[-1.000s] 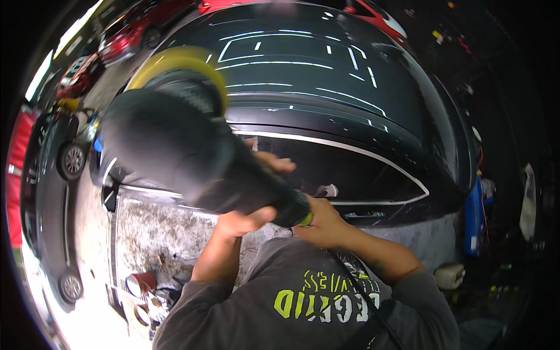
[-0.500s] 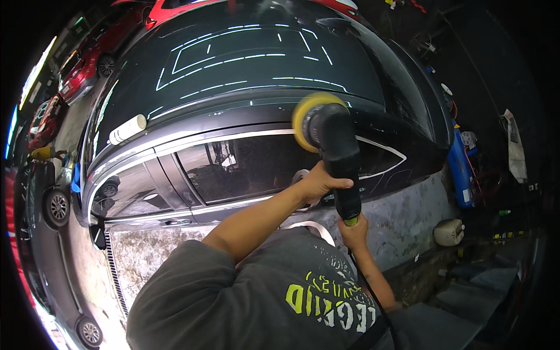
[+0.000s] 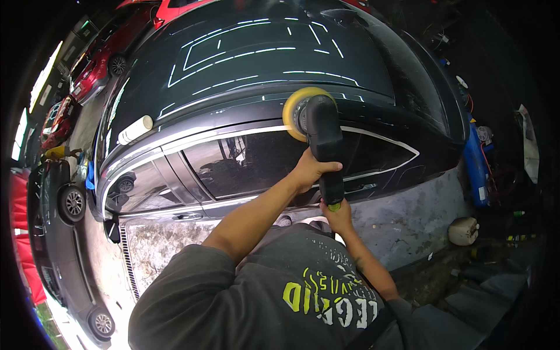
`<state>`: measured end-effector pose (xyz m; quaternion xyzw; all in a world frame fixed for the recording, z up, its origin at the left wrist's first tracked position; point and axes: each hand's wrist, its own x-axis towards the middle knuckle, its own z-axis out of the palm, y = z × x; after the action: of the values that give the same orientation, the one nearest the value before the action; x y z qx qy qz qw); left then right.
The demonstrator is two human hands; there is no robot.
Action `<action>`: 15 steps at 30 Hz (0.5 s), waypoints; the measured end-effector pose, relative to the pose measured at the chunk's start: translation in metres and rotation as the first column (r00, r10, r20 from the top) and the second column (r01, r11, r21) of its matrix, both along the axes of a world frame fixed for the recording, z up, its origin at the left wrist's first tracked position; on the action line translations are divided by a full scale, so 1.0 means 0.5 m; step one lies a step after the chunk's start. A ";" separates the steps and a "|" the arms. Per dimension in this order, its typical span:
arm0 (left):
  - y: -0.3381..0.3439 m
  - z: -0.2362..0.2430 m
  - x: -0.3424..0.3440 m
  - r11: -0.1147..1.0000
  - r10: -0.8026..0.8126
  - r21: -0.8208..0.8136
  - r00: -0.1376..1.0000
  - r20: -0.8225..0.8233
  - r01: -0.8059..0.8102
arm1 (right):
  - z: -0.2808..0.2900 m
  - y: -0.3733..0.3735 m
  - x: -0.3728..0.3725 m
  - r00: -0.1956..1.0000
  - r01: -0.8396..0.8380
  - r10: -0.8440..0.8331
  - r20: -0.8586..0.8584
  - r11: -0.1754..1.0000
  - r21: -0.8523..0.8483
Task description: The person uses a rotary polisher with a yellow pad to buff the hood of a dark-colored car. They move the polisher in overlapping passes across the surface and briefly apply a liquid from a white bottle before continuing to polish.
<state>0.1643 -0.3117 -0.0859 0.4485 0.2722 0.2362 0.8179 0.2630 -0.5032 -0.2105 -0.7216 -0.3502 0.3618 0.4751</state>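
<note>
I hold a black power polisher [image 3: 326, 137] with both hands over the upper side of a dark grey car [image 3: 402, 111]. Its round yellow pad [image 3: 289, 111] lies along the roof edge above the rear side window [image 3: 239, 163]. My left hand [image 3: 309, 171] is wrapped round the middle of the polisher's body, thumb across the top. Lower down, my right hand [image 3: 338, 217] is closed round the handle's end, beside a yellow-green piece. Parts of the fingers on both hands are hidden behind the tool.
A white bottle [image 3: 135, 130] lies on the roof edge to the left. Other cars, red [image 3: 96, 70] and dark grey [image 3: 55, 233], stand at the left. To the right are a blue cylinder [image 3: 475, 166] and a whitish jerrycan [image 3: 464, 231] on the floor.
The polisher has moved left along the roof edge, both hands still on it. The whole view has shifted a little, so the car sits further right in the picture.
</note>
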 end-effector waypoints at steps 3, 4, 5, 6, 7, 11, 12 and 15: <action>0.030 -0.026 -0.004 1.000 0.000 -0.012 1.000 0.028 0.000 | 0.006 0.021 -0.002 0.997 -0.035 0.037 0.063 0.999 -0.028; 0.036 -0.026 -0.008 1.000 -0.006 -0.015 0.999 0.039 0.006 | 0.017 0.027 -0.005 0.995 -0.039 0.043 0.093 0.998 -0.043; 0.038 -0.026 -0.014 1.000 0.015 -0.027 0.999 0.046 -0.014 | 0.030 0.034 -0.007 0.994 -0.053 0.056 0.095 0.998 -0.042; 0.039 -0.027 -0.025 0.999 0.037 -0.039 0.998 0.053 -0.035 | 0.044 0.040 -0.009 0.993 -0.066 0.070 0.097 0.997 -0.041; 0.036 -0.019 -0.034 0.998 0.049 -0.052 0.997 0.059 -0.046 | 0.050 0.045 -0.012 0.993 -0.069 0.073 0.097 0.997 -0.042; 0.049 -0.009 -0.108 0.993 0.066 -0.101 0.993 0.094 -0.057 | 0.073 0.079 -0.030 0.978 -0.167 0.173 0.116 0.984 -0.065; 0.055 -0.022 -0.136 0.992 0.085 -0.100 0.990 0.113 -0.073 | 0.074 0.090 -0.041 0.967 -0.219 0.223 0.122 0.975 -0.048; 0.071 -0.002 -0.191 0.990 0.121 -0.090 0.979 0.163 -0.107 | 0.070 0.114 -0.058 0.935 -0.330 0.325 0.144 0.944 0.013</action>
<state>0.0688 -0.2762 -0.0868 0.3771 0.2368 0.3085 0.8406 0.2342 -0.4460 -0.1755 -0.6680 -0.5046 0.3778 0.3955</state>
